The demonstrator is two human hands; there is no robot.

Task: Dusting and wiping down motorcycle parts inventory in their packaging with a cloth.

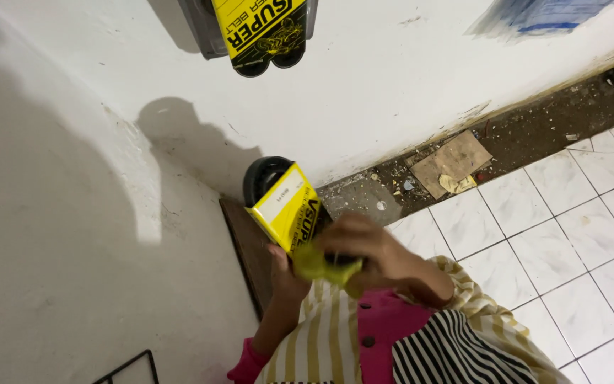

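Yellow-sleeved belt (283,203) sits low against the white wall (72,213). I see left hand (286,274) gripping its underside, right hand (371,252) closed on a yellow cloth (321,267) just beside it.

A white wall (72,235) closes off the left side just beside both hands, a packaged belt (261,32) hangs overhead, while open tiled floor (577,235) spreads to the right.
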